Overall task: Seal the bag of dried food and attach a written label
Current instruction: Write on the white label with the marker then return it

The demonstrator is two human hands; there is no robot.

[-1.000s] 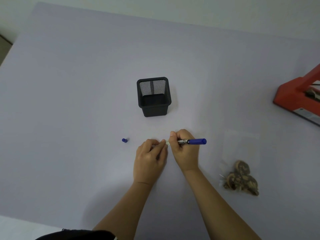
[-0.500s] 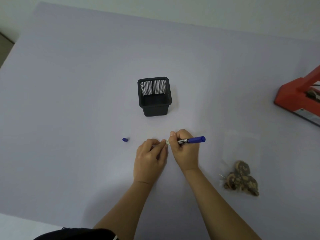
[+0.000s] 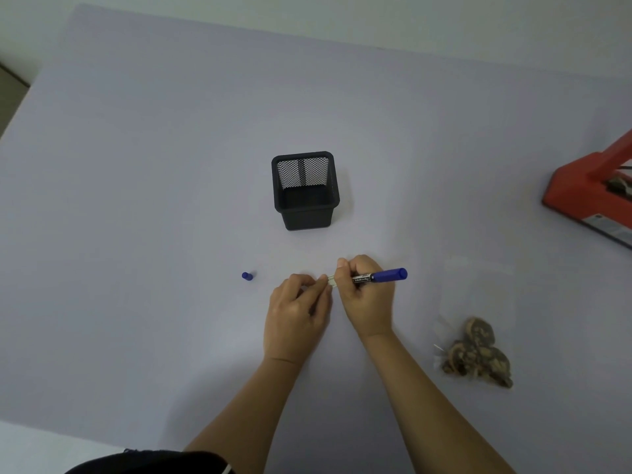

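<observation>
A clear plastic bag (image 3: 478, 302) lies flat at the right, with brown dried food pieces (image 3: 477, 355) bunched at its near end. My right hand (image 3: 367, 302) grips a blue marker (image 3: 379, 276), its tip pointing left and hidden by my fingers. My left hand (image 3: 297, 313) rests on the table just left of it, fingertips pinching a small pale label (image 3: 331, 281) at the marker tip. The label is mostly hidden. The marker's blue cap (image 3: 247, 276) lies on the table to the left of my hands.
A black mesh pen holder (image 3: 305, 189) stands behind my hands. A red heat sealer (image 3: 591, 196) sits at the right edge of the lavender table (image 3: 136, 200).
The hands stay almost in place; the marker's back end has shifted slightly. Bag, cap and holder have not moved.
</observation>
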